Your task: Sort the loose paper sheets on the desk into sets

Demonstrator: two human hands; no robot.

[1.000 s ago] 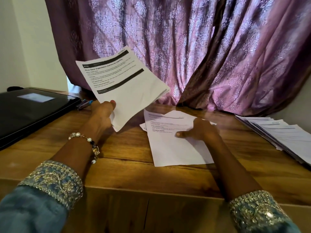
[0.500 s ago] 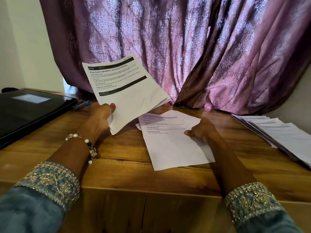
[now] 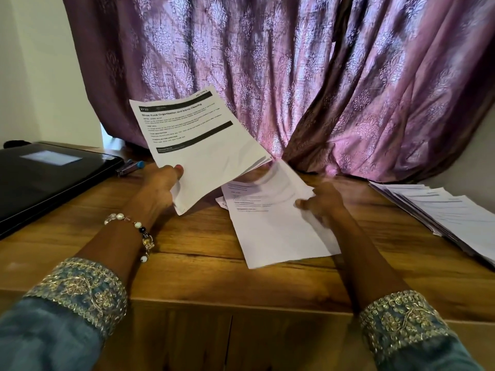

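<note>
We seem to be at a home desk. A wooden desk [image 3: 187, 274] stands against a heavy patterned purple curtain [image 3: 294, 76], with a closed black laptop [image 3: 45, 178] and printed paper sheets [image 3: 439, 210] on it.

The left hand [image 3: 160, 184] grips a sheaf of printed sheets [image 3: 203, 145] above the wooden desk [image 3: 187, 253] — the right hand [image 3: 322, 203] pinches the top loose sheet [image 3: 276, 226], its far edge lifted and blurred.

Matt paper sheets [image 3: 278, 231], grained wooden desk [image 3: 187, 269]

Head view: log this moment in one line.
left hand holds paper set | right hand pinches loose sheet | desk
</note>
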